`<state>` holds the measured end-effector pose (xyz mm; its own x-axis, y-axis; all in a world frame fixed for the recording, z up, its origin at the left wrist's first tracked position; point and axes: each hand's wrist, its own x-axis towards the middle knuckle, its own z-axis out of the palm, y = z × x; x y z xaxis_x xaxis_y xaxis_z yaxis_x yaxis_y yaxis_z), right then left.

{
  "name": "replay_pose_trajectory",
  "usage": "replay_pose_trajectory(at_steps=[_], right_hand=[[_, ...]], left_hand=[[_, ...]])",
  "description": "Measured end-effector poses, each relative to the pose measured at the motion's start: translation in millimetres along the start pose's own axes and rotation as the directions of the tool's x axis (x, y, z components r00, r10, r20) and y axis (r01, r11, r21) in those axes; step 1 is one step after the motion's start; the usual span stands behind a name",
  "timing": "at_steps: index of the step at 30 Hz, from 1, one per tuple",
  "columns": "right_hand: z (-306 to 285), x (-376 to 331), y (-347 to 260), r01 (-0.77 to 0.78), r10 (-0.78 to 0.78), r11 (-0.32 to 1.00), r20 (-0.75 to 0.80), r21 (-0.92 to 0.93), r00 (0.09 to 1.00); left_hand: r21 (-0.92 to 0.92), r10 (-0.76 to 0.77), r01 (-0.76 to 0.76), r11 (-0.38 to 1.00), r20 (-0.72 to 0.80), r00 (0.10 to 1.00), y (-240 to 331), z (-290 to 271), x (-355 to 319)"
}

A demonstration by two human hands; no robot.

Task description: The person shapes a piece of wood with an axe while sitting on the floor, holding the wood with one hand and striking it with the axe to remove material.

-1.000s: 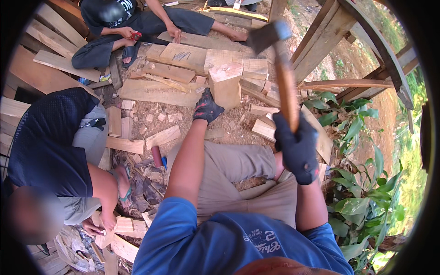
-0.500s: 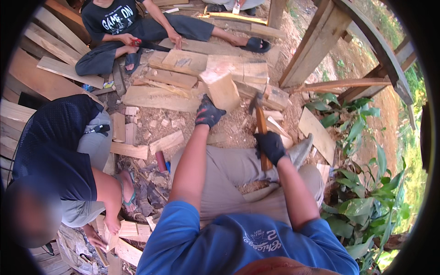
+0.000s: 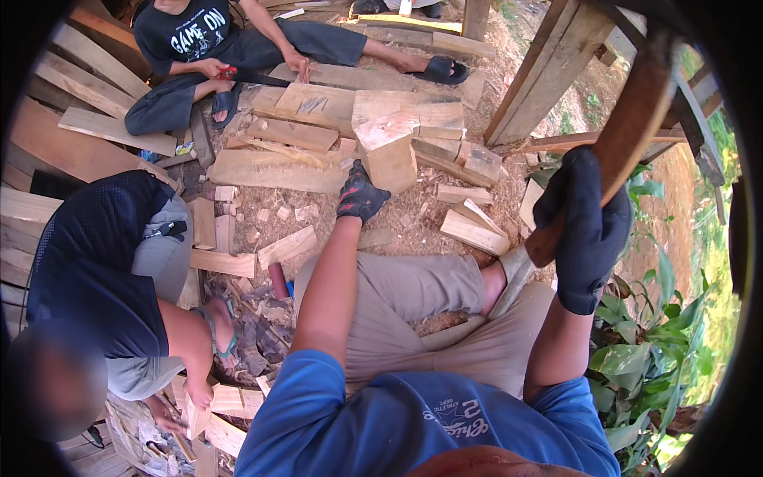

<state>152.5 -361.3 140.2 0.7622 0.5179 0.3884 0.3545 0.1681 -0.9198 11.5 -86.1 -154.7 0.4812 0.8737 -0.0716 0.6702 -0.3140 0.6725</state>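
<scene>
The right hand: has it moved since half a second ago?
Yes: the right hand has moved rightward, now covering part of the leafy plant it was left of.

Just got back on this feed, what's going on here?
The person's gloved left hand is against the near-left side of a squared wood block. The gloved right hand grips a wooden tool handle, raised off to the right; the tool's head isn't clear. A co-worker at left handles a wood piece; another, farther off, holds a red-handled tool.
</scene>
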Motion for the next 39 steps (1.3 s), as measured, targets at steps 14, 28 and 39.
replay_pose_trajectory(at_steps=[14, 28, 39], right_hand=[[14.8, -64.0, 177.0, -0.627, 0.748, 0.652, 0.227, -0.427, 0.623], [21.5, -33.8, 56.6, -0.179, 0.248, 0.909, 0.143, -0.377, 0.958], [16.7, -65.3, 131.7, -0.537, 0.566, 0.824, 0.199, -0.181, 0.800]], left_hand=[[0.025, 0.032, -0.032, 0.999, -0.016, 0.999, -11.2, 11.5, 6.0], [-0.029, -0.009, 0.010, 1.000, 0.024, 1.000, 5.6, -5.4, 1.0], [-0.017, -0.019, 0.019, 1.000, 0.013, 1.000, -0.8, -0.4, 4.9]])
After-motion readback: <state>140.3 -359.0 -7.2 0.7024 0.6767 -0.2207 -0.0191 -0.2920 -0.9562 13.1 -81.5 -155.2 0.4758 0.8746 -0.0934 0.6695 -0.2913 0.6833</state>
